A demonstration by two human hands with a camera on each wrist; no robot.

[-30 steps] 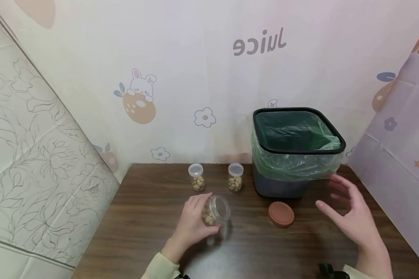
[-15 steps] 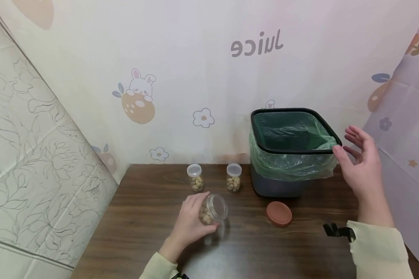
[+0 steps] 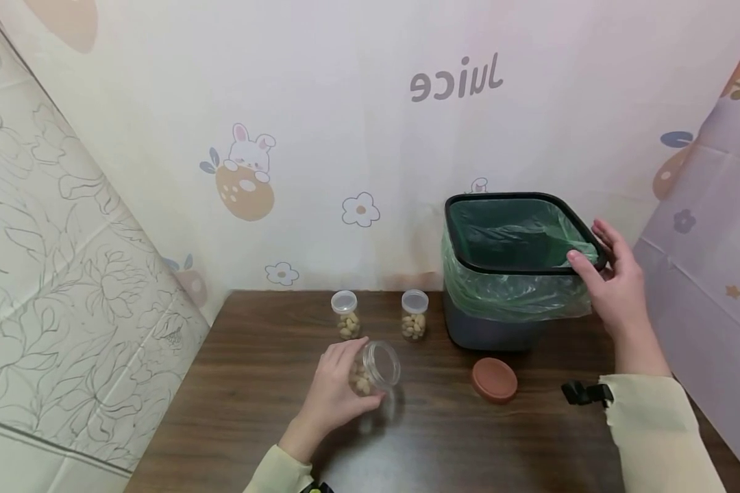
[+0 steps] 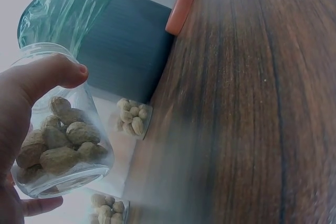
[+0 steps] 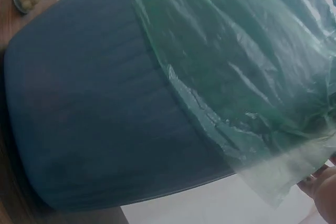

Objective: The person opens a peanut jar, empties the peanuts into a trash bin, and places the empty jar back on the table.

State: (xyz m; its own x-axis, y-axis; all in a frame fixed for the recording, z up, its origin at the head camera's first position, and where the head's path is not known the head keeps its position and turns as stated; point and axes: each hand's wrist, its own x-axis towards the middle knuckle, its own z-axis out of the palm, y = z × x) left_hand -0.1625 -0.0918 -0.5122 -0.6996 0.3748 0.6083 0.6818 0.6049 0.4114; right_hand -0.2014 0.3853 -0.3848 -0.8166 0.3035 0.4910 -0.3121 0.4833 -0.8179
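Note:
My left hand grips a clear jar that is tilted, its lidless mouth facing right. Peanuts in their shells lie in the jar's lower part, as the left wrist view shows. At the right, my right hand holds the black rim of a dark trash bin, thumb on the inner side and fingers outside. A green plastic bag lines the bin and folds over its outside. Only part of the right hand shows at the edge of the right wrist view.
Two small lidded jars of peanuts, a left one and a right one, stand near the table's back edge. A reddish-brown round lid lies in front of the bin. A patterned curtain hangs behind the wooden table.
My right hand has risen from beside the bin to its right rim, then moved left and taken hold there. The left hand and its jar have barely moved.

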